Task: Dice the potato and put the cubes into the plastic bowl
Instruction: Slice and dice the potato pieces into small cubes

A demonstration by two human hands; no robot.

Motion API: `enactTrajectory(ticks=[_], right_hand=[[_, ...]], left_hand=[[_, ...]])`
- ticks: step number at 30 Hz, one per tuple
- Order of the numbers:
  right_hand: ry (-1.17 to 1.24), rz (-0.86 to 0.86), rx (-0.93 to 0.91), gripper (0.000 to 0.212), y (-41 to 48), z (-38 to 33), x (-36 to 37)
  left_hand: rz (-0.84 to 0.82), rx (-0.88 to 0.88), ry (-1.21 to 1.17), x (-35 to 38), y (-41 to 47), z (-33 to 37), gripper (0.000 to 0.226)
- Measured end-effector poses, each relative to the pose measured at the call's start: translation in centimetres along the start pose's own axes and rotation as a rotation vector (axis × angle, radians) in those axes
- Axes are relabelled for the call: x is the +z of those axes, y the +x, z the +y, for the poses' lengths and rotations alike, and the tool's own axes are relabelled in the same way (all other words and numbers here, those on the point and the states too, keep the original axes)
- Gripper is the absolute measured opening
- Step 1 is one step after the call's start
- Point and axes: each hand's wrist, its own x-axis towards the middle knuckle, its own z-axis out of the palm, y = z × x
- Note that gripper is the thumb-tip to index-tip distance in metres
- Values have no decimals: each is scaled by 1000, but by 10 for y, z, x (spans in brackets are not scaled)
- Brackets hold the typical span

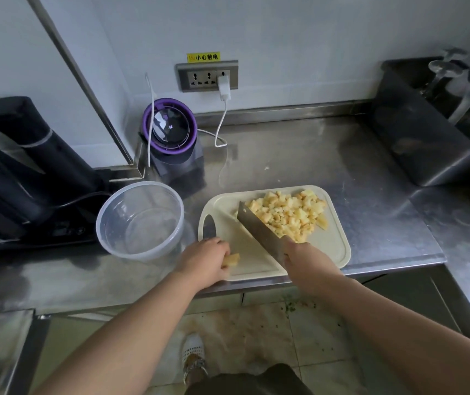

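A cream cutting board (333,246) lies on the steel counter. A heap of yellow potato cubes (290,213) covers its far right part. My right hand (305,260) grips the handle of a cleaver (259,229), whose blade slants across the board beside the heap. At the board's near left corner my left hand (205,259) holds a remaining potato piece (232,260). A clear plastic bowl (141,220) stands left of the board with nothing in it.
A purple-rimmed blender (169,132) and a white charger cable (222,121) stand behind the board. Black appliances (14,166) fill the left side. A steel sink (438,132) with a tap sits at the right. The counter's front edge runs just below the board.
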Motion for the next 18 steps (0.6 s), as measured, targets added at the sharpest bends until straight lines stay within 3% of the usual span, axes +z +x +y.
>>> enactTrajectory(ticks=[4,8,12,18], right_hand=[[21,46,-17,17,-3,1,-3],[-41,8,-45,16,-10,-2,-2],[-82,-24,-20,32,-10,-5,6],[-96,-57,-35,41,-10,-13,13]], left_hand=[[1,-96,1,3,11,10,33],[55,-236,-163,9,24,24,31],[136,-348,-295,12,31,32,19],[153,-368,-411,17,31,26,26]])
